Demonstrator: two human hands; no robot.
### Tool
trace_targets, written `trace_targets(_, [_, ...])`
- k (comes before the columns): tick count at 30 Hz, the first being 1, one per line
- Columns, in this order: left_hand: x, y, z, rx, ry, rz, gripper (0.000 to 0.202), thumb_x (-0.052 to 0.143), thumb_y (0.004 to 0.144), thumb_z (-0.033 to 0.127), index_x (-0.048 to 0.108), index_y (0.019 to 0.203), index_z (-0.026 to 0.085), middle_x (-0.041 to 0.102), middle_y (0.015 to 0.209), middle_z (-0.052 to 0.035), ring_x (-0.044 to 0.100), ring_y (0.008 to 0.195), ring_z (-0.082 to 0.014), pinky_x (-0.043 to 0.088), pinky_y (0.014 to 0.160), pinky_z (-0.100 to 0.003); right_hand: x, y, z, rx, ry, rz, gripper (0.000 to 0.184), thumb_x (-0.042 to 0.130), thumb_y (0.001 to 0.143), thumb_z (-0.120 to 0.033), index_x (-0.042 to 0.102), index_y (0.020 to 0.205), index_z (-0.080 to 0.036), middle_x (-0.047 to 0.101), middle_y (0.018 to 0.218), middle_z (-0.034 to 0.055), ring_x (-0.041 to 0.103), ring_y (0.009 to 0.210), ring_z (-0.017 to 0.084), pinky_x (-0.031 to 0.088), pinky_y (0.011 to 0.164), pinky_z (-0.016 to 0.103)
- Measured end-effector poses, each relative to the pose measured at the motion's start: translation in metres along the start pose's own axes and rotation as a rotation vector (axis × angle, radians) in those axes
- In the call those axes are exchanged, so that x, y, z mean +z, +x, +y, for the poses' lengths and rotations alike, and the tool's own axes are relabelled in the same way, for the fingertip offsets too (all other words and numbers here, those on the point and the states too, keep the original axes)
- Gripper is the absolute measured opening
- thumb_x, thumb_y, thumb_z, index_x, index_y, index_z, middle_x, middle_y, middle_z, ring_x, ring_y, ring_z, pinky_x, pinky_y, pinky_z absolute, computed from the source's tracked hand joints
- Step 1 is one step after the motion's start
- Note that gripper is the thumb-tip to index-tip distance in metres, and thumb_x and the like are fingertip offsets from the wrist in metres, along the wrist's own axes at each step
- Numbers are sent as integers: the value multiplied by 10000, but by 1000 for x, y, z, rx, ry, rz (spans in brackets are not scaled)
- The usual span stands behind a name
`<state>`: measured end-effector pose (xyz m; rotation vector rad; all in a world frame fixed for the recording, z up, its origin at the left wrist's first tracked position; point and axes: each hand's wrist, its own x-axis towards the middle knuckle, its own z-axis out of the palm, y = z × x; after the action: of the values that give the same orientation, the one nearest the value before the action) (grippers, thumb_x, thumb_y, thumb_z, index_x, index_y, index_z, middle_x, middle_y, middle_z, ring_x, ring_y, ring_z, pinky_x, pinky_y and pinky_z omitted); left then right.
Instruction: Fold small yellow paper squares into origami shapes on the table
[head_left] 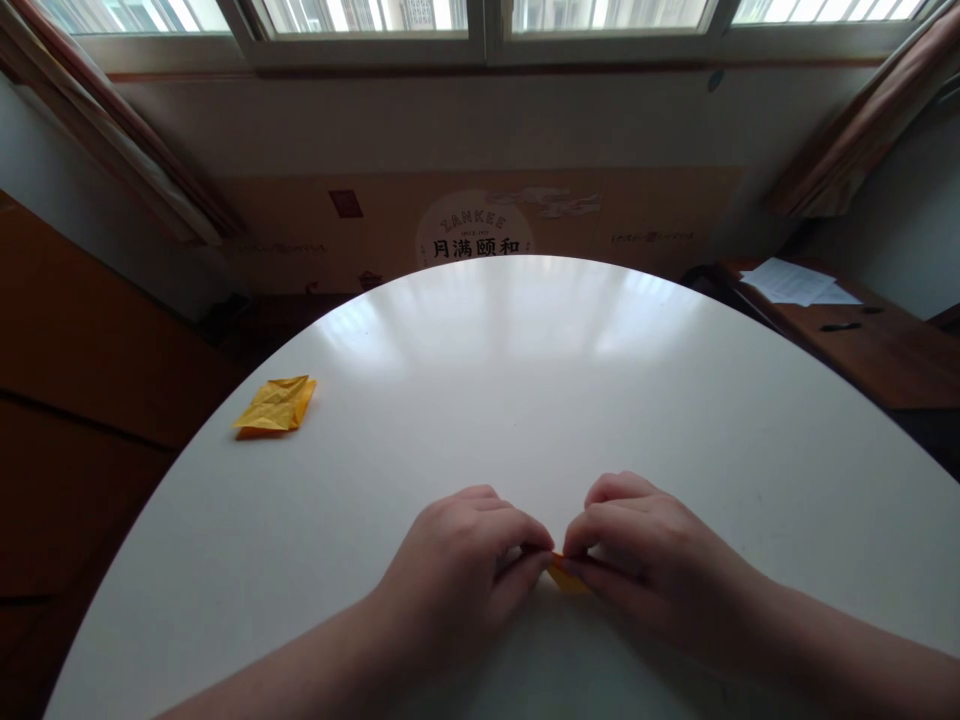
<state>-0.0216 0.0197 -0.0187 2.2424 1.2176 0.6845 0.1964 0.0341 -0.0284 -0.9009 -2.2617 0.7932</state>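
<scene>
A small piece of yellow paper (570,580) is between my two hands at the near side of the white round table, mostly covered by the fingers. My left hand (480,550) pinches its upper left edge between thumb and forefinger. From the other side, my right hand (649,555) pinches the same edge, its fingertips close to the left ones. Farther off to the left lies a folded yellow paper piece (276,405), creased and slightly raised off the tabletop, with neither hand touching it.
The white round table (480,400) has a curved far edge. Beyond it, a printed cardboard panel (562,215) stands against the wall below the windows. On the right, white papers (795,281) lie on a brown wooden desk (892,335). Curtains (862,130) hang at both sides.
</scene>
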Motion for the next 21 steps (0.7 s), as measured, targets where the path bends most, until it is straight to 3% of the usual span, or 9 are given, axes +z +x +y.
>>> trace_targets(10, [3, 7, 3, -75, 71, -36, 124, 639, 791, 135, 720, 768, 226, 687, 796, 3, 606, 773, -167, 475, 681, -268, -5, 6, 7, -49, -66, -57, 114, 663, 855, -132, 679, 781, -217, 677, 772, 24, 585, 769, 168, 479, 718, 288])
trace_targets(17, [3, 2, -3, 77, 75, -26, 233, 601, 808, 89, 745, 866, 262, 684, 846, 13, 617, 763, -137, 480, 675, -234, -8, 6, 8, -85, -35, -85, 128, 642, 891, -164, 725, 818, -230, 692, 764, 31, 583, 755, 172, 482, 705, 300])
trace_targets(21, [2, 1, -6, 98, 63, -59, 278, 586, 829, 89, 763, 897, 293, 682, 842, 22, 613, 752, -130, 473, 675, -228, -11, 6, 10, -99, -41, -125, 120, 657, 883, -163, 736, 828, -235, 691, 783, 30, 582, 759, 169, 479, 712, 299])
